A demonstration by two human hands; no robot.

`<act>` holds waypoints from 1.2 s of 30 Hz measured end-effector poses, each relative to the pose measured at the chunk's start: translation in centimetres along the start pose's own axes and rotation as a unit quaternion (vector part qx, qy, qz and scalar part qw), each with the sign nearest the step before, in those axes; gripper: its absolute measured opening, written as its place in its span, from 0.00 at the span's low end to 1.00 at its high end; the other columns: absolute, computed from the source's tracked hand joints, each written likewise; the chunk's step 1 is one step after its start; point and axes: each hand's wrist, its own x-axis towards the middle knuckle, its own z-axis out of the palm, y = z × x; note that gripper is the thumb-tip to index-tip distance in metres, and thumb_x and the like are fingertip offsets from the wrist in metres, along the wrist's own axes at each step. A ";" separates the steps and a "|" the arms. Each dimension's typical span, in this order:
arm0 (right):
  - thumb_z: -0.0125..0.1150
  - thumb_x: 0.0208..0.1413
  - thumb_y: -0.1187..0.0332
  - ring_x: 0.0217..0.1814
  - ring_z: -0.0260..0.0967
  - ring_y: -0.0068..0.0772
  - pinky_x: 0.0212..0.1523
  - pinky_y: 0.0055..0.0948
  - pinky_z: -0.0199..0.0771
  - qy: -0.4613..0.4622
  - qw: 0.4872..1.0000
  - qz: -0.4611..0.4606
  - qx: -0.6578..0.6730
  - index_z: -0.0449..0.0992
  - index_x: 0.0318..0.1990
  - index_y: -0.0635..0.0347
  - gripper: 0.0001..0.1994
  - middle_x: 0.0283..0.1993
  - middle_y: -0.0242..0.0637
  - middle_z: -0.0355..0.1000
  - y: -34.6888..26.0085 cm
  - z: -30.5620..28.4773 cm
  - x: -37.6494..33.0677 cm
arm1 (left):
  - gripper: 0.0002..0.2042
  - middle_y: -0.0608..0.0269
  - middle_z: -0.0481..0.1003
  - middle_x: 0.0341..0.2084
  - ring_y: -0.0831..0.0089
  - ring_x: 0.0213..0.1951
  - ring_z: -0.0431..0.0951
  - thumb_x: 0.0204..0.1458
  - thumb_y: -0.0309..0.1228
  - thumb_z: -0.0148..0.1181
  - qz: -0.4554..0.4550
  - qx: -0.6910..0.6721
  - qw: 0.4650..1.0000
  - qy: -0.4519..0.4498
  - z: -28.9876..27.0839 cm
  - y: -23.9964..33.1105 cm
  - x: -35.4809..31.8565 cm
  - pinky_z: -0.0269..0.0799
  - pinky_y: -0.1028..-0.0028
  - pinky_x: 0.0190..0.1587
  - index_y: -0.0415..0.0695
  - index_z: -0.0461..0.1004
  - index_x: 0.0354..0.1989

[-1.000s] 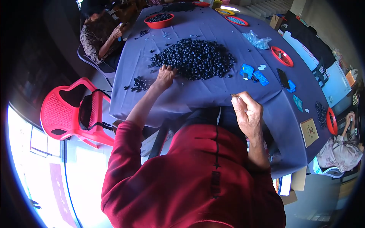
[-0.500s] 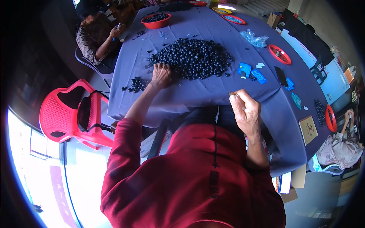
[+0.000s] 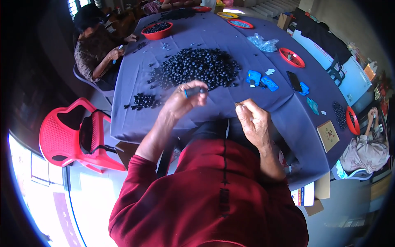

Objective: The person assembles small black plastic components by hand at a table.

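Note:
My left hand point(image 3: 186, 98) is lifted above the near side of the pile, its fingers curled and closed at a small black round piece point(image 3: 203, 89). A dark grey sleeve with a blue edge point(image 3: 192, 92) lies along one of its fingers, apparently a finger cover. To its right, over the table's near edge, my right hand point(image 3: 255, 121) pinches a small dark thing point(image 3: 238, 104) between thumb and forefinger; too little shows to name it. Beyond both hands spreads a large heap of shiny black round pieces point(image 3: 197, 66), and a smaller cluster of black pieces point(image 3: 144, 101) lies left of my left hand.
The grey-blue tablecloth point(image 3: 230, 45) carries a red bowl point(image 3: 158, 36) of black pieces, blue packets point(image 3: 269, 83), a phone point(image 3: 294, 81), a clear plastic bag point(image 3: 262, 43) and a red tray point(image 3: 292, 61). A red plastic chair point(image 3: 61, 131) stands left. Other people sit at left and far right.
My left hand has risen off the pile and come right, toward my right hand, with a black piece at its fingertips. My right hand keeps its pinch. The whole view has shifted slightly.

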 end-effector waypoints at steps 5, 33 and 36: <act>0.53 0.56 0.67 0.20 0.55 0.13 0.20 0.18 0.57 -0.003 1.000 0.017 -0.004 0.71 0.31 0.65 0.09 0.18 0.29 0.62 -0.7 -0.4 -0.1 | 0.21 0.60 0.71 0.25 0.71 0.29 0.69 0.46 0.37 0.61 -0.007 -0.057 0.997 -0.055 4.0 -1.6 0.3 0.64 0.72 0.34 0.34 0.68 0.42; 0.52 0.56 0.67 0.23 0.70 0.28 0.24 0.25 0.66 -0.052 0.994 0.042 -0.087 0.70 0.28 0.63 0.09 0.23 0.37 0.72 -1.9 -1.9 -0.3 | 0.25 0.57 0.71 0.29 0.73 0.32 0.72 0.39 0.40 0.66 -0.042 -0.087 0.992 -0.081 6.6 -3.4 1.3 0.68 0.73 0.36 0.31 0.67 0.36; 0.52 0.56 0.67 0.22 0.70 0.29 0.24 0.25 0.67 -0.043 0.996 0.021 -0.072 0.70 0.28 0.62 0.09 0.23 0.37 0.72 -1.2 -1.6 -0.4 | 0.25 0.58 0.71 0.30 0.74 0.32 0.72 0.38 0.42 0.67 -0.051 -0.062 0.994 -0.073 6.6 -3.3 1.3 0.68 0.74 0.37 0.32 0.67 0.35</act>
